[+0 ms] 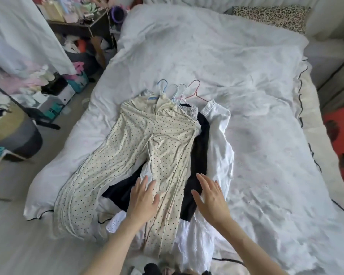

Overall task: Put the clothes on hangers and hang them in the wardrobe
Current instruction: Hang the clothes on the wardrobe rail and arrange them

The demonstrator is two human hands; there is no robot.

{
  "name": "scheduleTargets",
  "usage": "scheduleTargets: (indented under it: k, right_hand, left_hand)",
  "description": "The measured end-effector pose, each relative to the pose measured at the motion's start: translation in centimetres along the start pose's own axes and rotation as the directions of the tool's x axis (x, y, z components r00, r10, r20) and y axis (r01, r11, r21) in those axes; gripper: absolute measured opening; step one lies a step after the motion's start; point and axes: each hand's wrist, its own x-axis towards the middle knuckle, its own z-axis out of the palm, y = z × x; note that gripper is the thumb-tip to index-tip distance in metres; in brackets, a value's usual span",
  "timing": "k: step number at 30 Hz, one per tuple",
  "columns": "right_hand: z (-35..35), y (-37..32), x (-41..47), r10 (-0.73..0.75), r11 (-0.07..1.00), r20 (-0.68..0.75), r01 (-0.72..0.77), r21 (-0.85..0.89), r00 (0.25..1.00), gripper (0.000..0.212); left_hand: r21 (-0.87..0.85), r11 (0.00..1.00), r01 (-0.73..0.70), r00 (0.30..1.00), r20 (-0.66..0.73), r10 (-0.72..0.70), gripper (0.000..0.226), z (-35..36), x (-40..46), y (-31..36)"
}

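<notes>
A stack of clothes lies on the white bed [256, 96]. On top are cream polka-dot trousers [139, 139] on a hanger. Under them I see a dark garment [201, 143] and a white garment [220, 139]. Several hanger hooks, blue, white and pink [177, 90], stick out at the far end of the stack. My left hand [144, 197] hovers with straight fingers over the right trouser leg. My right hand [212, 197] is spread flat over the dark garment's near end. Neither hand grips anything.
A leopard-print pillow [270, 16] lies at the bed's far right. Left of the bed stand a cluttered side table [77, 18], boxes and bags on the floor [54, 92], and a hanging white cloth [18, 36]. A red stool [340, 132] stands at the right.
</notes>
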Motion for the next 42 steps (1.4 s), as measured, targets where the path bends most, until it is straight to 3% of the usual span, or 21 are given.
scheduleTargets:
  k: [3, 7, 11, 17, 21, 24, 27, 29, 31, 37, 39, 42]
  right_hand:
    - [-0.3, 0.6, 4.5, -0.018, 1.000, 0.054, 0.018, 0.000, 0.998, 0.051]
    - [-0.4, 1.4, 12.6, -0.028, 0.997, 0.176, 0.039, -0.064, 0.984, 0.053]
    - [1.1, 1.8, 22.3, 0.027, 0.994, 0.170, -0.008, -0.112, 0.985, 0.051]
    - [5.2, 2.8, 33.8, 0.198, 0.976, 0.286, -0.162, -0.144, 0.938, 0.052]
    - [6.9, 3.5, 39.8, 0.238, 0.968, 0.199, -0.214, -0.132, 0.951, 0.053]
    - [8.6, 4.1, 42.6, 0.278, 0.955, 0.185, -0.251, -0.157, 0.943, 0.052]
    - [10.1, 3.7, 44.0, 0.272, 0.939, 0.073, -0.249, -0.236, 0.960, 0.037]
    - [10.7, 3.0, 44.5, 0.278, 0.955, 0.025, -0.274, -0.111, 0.960, 0.030]
    - [10.9, 2.4, 44.7, 0.320, 0.945, 0.020, -0.321, 0.060, 0.947, 0.029]
    - [8.6, 1.3, 41.8, 0.479, 0.789, 0.081, -0.469, 0.397, 0.874, 0.021]
    - [6.9, 0.7, 39.2, 0.464, 0.783, 0.068, -0.444, 0.435, 0.883, 0.018]
    - [3.5, -0.1, 34.8, 0.437, 0.811, 0.009, -0.398, 0.430, 0.900, 0.014]
  left_hand:
    - [-0.045, 0.999, 0.005, 0.997, 0.075, -0.001, 0.053, -0.2, 3.1, 0.3]
    - [-0.058, 0.997, -0.058, 0.998, -0.039, 0.056, 0.051, -2.7, 10.0, -0.7]
    - [-0.025, 0.997, -0.072, 0.996, -0.059, 0.071, 0.051, -3.4, 18.1, -2.7]
    - [0.055, 0.990, -0.126, 0.979, 0.169, 0.116, 0.057, -0.1, 27.0, -6.0]
    - [0.117, 0.989, -0.088, 0.965, 0.256, 0.055, 0.063, 1.4, 30.3, -8.0]
    - [0.105, 0.987, -0.120, 0.958, 0.273, 0.088, 0.076, 2.9, 30.9, -9.6]
    - [0.091, 0.989, -0.117, 0.949, 0.304, 0.084, 0.078, 4.5, 31.3, -10.7]
    - [0.022, 0.993, -0.113, 0.956, 0.275, 0.103, 0.070, 4.9, 31.8, -10.9]
    - [0.026, 0.996, -0.084, 0.929, 0.363, 0.068, 0.065, 4.7, 32.2, -10.9]
    - [-0.052, 0.996, -0.068, 0.810, 0.581, 0.085, 0.059, 2.4, 33.7, -11.4]
    - [-0.130, 0.991, -0.045, 0.879, 0.466, 0.101, 0.049, 0.6, 33.4, -10.9]
    - [-0.332, 0.943, -0.031, 0.980, 0.175, 0.093, 0.038, -2.4, 30.4, -9.5]
